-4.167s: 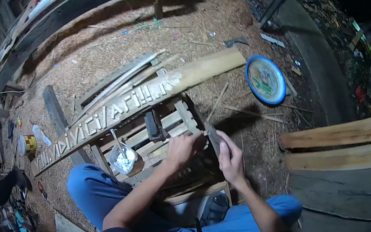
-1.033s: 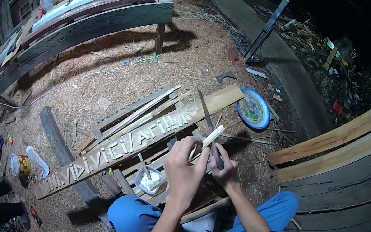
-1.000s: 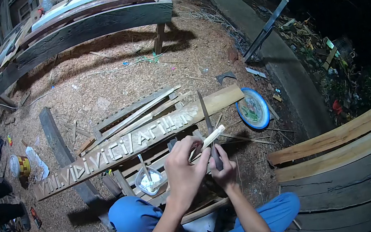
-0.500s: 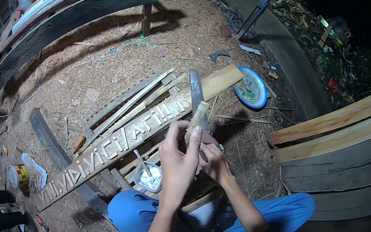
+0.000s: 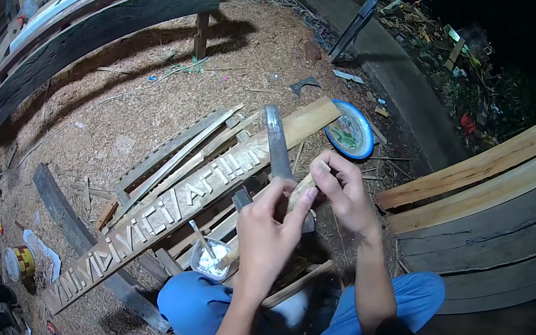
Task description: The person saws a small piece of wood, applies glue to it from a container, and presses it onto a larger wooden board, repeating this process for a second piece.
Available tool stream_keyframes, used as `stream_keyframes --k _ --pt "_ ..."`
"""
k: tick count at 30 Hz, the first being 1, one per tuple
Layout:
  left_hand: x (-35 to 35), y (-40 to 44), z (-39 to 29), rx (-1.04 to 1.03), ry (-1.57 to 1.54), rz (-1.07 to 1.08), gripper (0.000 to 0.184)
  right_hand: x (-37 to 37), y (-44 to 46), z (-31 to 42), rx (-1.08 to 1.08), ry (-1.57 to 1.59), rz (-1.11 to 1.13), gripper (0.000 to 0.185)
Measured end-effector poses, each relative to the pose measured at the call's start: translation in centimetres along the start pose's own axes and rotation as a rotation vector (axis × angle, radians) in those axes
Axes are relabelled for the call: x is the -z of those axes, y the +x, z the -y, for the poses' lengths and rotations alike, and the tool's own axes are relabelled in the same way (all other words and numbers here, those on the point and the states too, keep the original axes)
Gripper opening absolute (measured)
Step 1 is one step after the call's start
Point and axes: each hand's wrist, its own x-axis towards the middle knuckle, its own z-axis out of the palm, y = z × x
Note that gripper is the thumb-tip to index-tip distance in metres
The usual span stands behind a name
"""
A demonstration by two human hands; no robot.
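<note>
Between my hands, above my lap, is a small pale piece of wood [image 5: 302, 191]. My left hand [image 5: 264, 227] is closed on its lower end, thumb along its side. My right hand [image 5: 349, 200] pinches the upper end between thumb and fingers. Just beyond my left hand, a dark machete-like blade [image 5: 276, 140] lies across a long wooden plank [image 5: 306, 120]; its lower end is hidden. Raised wooden letters [image 5: 145, 227] run along the plank. Left of my left hand, a clear plastic tub [image 5: 198, 264] holds white paste and a stick [image 5: 201, 238].
A blue-rimmed basin [image 5: 370, 142] sits at the plank's right end. Wide boards [image 5: 488, 204] are stacked at right. A long bench [image 5: 102, 31] stands behind, and a yellow-patterned can [image 5: 19, 263] at left. Slats and shavings cover the ground. A person's dark-clad leg shows at the left edge.
My right hand has moved up and right, from low beside the left hand to the wood piece's upper end. The piece now tilts more to the right. The view has shifted slightly.
</note>
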Motion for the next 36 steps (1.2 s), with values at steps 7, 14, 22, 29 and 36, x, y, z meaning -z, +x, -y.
stream_keyframes --k 7,14,22,29,36 --pt "1.0 -0.5 -0.1 -0.102 0.111 -0.047 0.029 0.5 0.4 1.7 0.05 -0.361 0.103 0.031" --pt "2.9 -0.7 -2.4 -0.14 0.107 -0.057 0.025 -0.6 2.5 3.3 0.178 -0.259 0.174 0.03" --pt "1.9 -0.9 -1.3 -0.15 0.321 -0.18 0.028 -0.8 2.9 1.5 0.393 -0.389 0.13 0.036" --pt "2.9 -1.3 -1.4 -0.127 0.336 -0.308 0.03 -2.4 4.8 1.3 0.578 -0.431 0.168 0.038" --pt "4.7 -1.4 -2.8 -0.187 0.377 -0.368 0.042 -4.1 5.6 3.2 0.169 -0.006 0.483 0.034"
